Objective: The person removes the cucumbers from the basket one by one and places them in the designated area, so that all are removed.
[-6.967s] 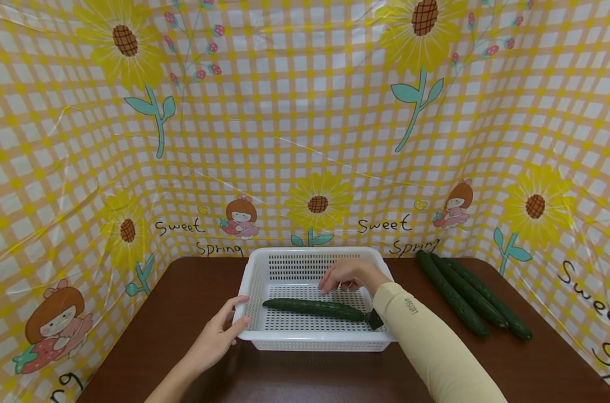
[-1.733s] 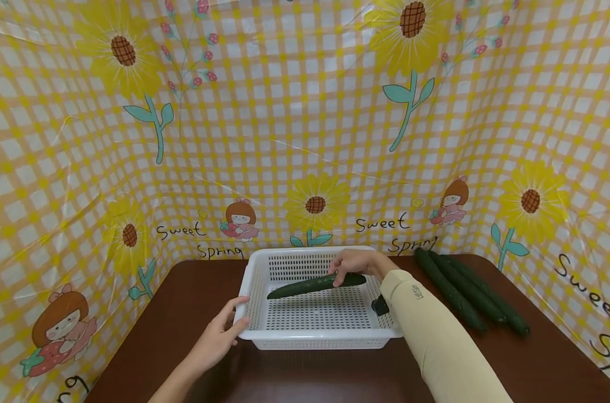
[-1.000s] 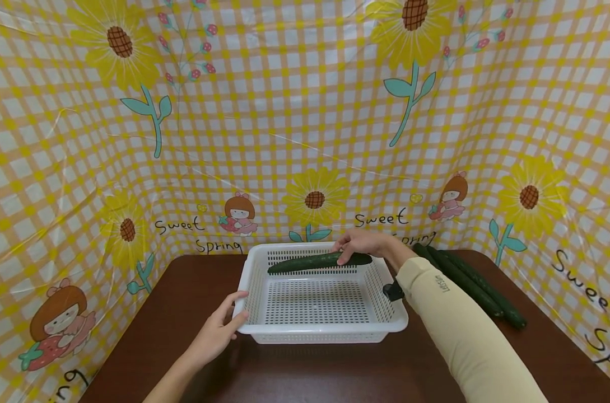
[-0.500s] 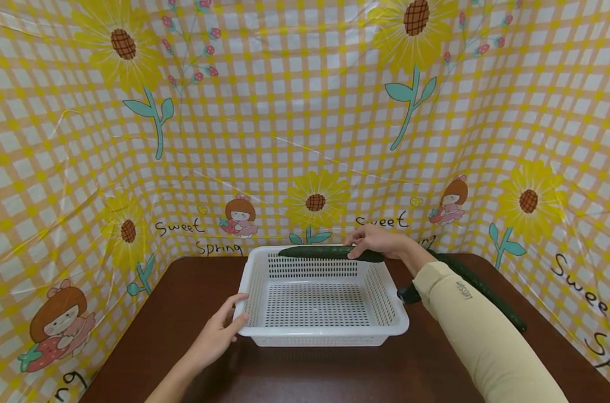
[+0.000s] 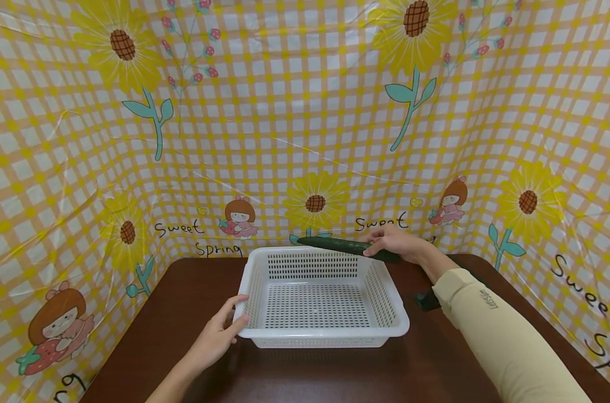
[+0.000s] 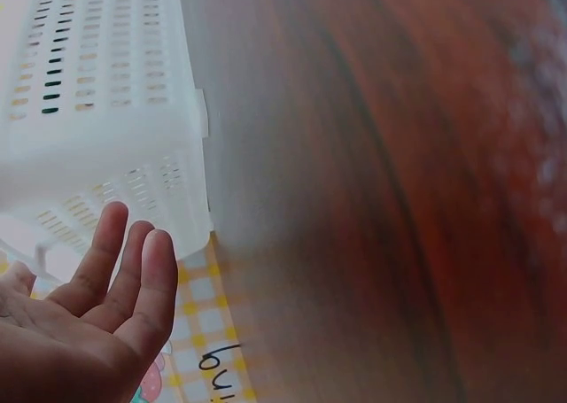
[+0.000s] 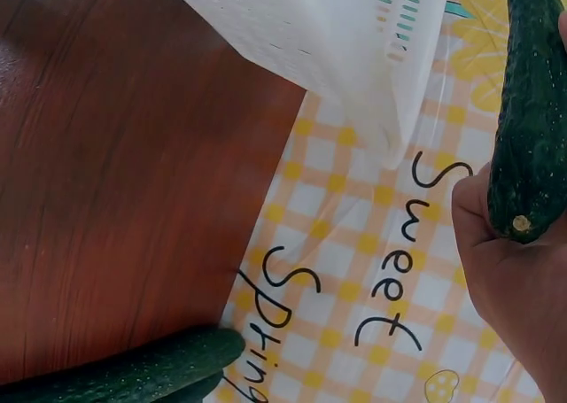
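Observation:
My right hand (image 5: 397, 243) grips a long dark green cucumber (image 5: 337, 245) near its right end. The cucumber is raised over the back right rim of a white perforated plastic basket (image 5: 320, 332). In the right wrist view the blunt end of the held cucumber (image 7: 532, 168) points toward the wrist. My left hand (image 5: 216, 336) holds the basket's left rim, thumb and index finger on the edge. Three of its fingers (image 6: 158, 266) extend beside the basket's outer wall in the left wrist view. The basket's perforated floor shows bare.
More cucumbers (image 7: 133, 369) lie on the dark brown table (image 5: 294, 375) at the right, mostly hidden by my sleeve in the head view. A checked cloth (image 5: 264, 140) with sunflowers stands behind and along both sides.
My right hand took hold of the cucumber lying in the basket, lifted it out and carried it up and to the right. My left hand has stayed on the rim.

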Demonstrator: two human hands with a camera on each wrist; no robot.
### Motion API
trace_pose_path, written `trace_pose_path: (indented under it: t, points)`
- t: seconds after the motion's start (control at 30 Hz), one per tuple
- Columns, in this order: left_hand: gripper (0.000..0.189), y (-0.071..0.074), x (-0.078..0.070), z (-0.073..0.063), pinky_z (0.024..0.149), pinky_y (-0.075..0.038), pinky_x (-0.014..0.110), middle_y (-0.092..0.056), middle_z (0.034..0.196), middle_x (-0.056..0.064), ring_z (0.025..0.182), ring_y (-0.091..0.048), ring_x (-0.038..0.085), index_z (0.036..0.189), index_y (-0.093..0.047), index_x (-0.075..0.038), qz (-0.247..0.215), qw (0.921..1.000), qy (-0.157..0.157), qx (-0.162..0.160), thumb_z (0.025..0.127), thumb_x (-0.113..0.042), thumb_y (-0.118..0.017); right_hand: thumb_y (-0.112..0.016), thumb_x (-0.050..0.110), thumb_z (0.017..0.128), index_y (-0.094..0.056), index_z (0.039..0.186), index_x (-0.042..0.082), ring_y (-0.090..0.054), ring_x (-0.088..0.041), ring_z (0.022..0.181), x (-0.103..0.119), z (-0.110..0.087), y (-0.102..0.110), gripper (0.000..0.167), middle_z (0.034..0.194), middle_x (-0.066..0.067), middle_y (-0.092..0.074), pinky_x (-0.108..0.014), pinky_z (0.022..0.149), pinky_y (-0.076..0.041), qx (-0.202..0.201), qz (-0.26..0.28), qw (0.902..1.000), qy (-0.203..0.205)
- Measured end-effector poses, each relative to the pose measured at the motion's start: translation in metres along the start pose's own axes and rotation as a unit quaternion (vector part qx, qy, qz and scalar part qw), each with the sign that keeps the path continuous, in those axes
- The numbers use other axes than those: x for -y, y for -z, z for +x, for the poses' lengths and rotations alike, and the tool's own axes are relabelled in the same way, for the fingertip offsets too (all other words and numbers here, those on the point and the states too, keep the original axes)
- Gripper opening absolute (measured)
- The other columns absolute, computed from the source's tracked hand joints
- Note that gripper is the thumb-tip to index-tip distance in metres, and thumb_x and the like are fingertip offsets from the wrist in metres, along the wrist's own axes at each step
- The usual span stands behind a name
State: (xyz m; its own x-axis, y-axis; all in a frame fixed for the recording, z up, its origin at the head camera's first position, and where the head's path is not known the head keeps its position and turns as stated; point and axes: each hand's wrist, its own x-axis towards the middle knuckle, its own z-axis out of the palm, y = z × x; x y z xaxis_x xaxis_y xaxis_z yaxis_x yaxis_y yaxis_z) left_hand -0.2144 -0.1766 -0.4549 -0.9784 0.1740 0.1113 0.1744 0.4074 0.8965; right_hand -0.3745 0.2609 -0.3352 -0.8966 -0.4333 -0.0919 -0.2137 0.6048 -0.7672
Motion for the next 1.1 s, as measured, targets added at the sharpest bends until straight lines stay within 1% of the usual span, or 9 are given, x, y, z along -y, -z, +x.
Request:
trace_pose_path:
  t: [0.07,0.2,0.37,0.47,0.57,0.73,0.9,1.1]
  points:
    - [0.047,0.000,0.000,0.000,0.072,-0.051,0.035,-0.065,0.126,0.016,0.093,-0.062,0.019,0.147,-0.045,-0.024,0.001,1.0000,-0.001,0.001,0.103,-0.030,-0.058,-0.074,0.026,0.091,-0.053,0.141,-0.003,-0.022,-0.050,0.147,-0.002,-0.002,0.001,0.062,0.156,-0.028,-0.035,-0.064,0.115,-0.026,-0.010,0.008,0.9999,-0.010]
    - [0.046,0.000,0.000,0.000,0.072,-0.051,0.037,-0.065,0.126,0.016,0.093,-0.062,0.019,0.147,-0.045,-0.024,0.002,1.0000,-0.003,0.002,0.103,-0.030,-0.058,-0.074,0.026,0.090,-0.055,0.138,-0.005,-0.019,-0.050,0.147,-0.007,-0.005,0.004,0.060,0.157,-0.030,-0.033,-0.064,0.116,-0.024,-0.032,0.013,0.9992,-0.022]
    - [0.047,0.000,0.000,0.001,0.073,-0.051,0.038,-0.065,0.125,0.017,0.093,-0.062,0.020,0.147,-0.044,-0.024,0.003,1.0000,-0.003,0.002,0.103,-0.030,-0.058,-0.075,0.027,0.090,-0.058,0.134,-0.005,-0.021,-0.050,0.147,-0.016,-0.011,0.007,0.057,0.156,-0.030,-0.033,-0.065,0.115,-0.025,-0.061,0.007,0.9977,-0.029]
    - [0.046,0.000,0.000,0.000,0.072,-0.051,0.037,-0.066,0.123,0.017,0.093,-0.062,0.019,0.147,-0.044,-0.024,0.006,1.0000,-0.002,0.001,0.103,-0.030,-0.058,-0.074,0.028,0.090,-0.056,0.137,-0.004,-0.023,-0.050,0.146,-0.021,-0.015,0.007,0.059,0.157,-0.029,-0.033,-0.064,0.115,-0.025,-0.072,0.009,0.9966,-0.037]
    - [0.046,0.000,0.000,0.000,0.072,-0.051,0.036,-0.066,0.122,0.017,0.093,-0.062,0.019,0.147,-0.044,-0.024,0.009,1.0000,-0.001,0.000,0.103,-0.030,-0.058,-0.073,0.027,0.092,-0.053,0.139,-0.006,-0.023,-0.049,0.147,-0.025,-0.020,0.007,0.061,0.156,-0.028,-0.036,-0.063,0.115,-0.025,-0.083,0.020,0.9953,-0.048]
    - [0.047,0.000,-0.001,0.000,0.072,-0.052,0.037,-0.066,0.123,0.017,0.092,-0.063,0.019,0.148,-0.044,-0.022,0.008,1.0000,-0.002,0.001,0.104,-0.029,-0.058,-0.071,0.027,0.092,-0.053,0.138,-0.009,-0.024,-0.051,0.145,-0.033,-0.029,0.009,0.061,0.153,-0.029,-0.040,-0.064,0.115,-0.025,-0.111,0.022,0.9916,-0.062]
    - [0.047,-0.001,0.000,0.001,0.072,-0.051,0.036,-0.066,0.123,0.017,0.091,-0.062,0.019,0.148,-0.044,-0.022,0.007,1.0000,-0.002,0.002,0.104,-0.029,-0.058,-0.070,0.028,0.093,-0.053,0.139,-0.008,-0.021,-0.052,0.145,-0.042,-0.038,0.011,0.061,0.154,-0.030,-0.038,-0.066,0.114,-0.023,-0.131,0.025,0.9883,-0.074]
    - [0.047,-0.001,0.001,0.001,0.070,-0.051,0.035,-0.066,0.123,0.017,0.092,-0.062,0.019,0.147,-0.045,-0.023,0.006,1.0000,-0.003,-0.001,0.103,-0.029,-0.058,-0.070,0.032,0.093,-0.045,0.145,-0.009,-0.018,-0.054,0.145,-0.053,-0.047,0.009,0.071,0.156,-0.032,-0.032,-0.066,0.114,-0.023,-0.144,0.030,0.9844,-0.096]
